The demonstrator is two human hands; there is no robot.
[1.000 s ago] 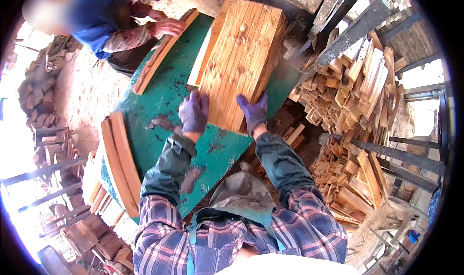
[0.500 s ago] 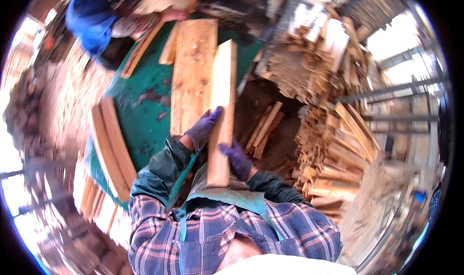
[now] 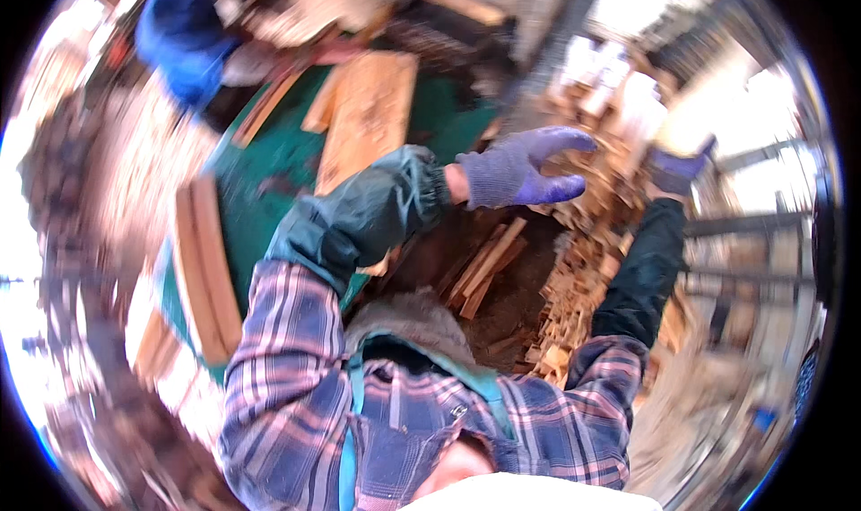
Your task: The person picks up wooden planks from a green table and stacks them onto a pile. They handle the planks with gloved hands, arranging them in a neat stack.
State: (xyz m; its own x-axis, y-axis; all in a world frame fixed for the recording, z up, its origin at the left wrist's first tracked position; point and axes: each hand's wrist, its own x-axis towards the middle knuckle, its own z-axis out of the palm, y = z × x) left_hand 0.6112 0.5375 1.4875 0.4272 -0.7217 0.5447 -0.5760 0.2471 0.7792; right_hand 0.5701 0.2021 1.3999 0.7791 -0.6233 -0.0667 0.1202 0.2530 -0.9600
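Note:
My left hand (image 3: 529, 168), in a purple glove, reaches out to the right over the gap beside the green table. It holds nothing, and its thumb and fingers are spread apart. Farther right, my outstretched right hand (image 3: 679, 168), also gloved, grips the near end of a pale wooden board (image 3: 710, 105). That board points up and to the right, smeared by motion. A wide plank (image 3: 369, 107) lies on the green table (image 3: 269, 183), partly covered by my left sleeve.
Stacked wood pieces (image 3: 583, 278) rise on the right, below my right arm. Several narrow strips (image 3: 489, 264) lie on the dark floor. Two long boards (image 3: 204, 269) rest along the table's left edge. A person in blue (image 3: 184, 49) stands at the far left, near a thin strip (image 3: 267, 107).
The pale board has left the table side and swung far right with my right hand. My left hand has let go of it and opened. The view has shifted slightly.

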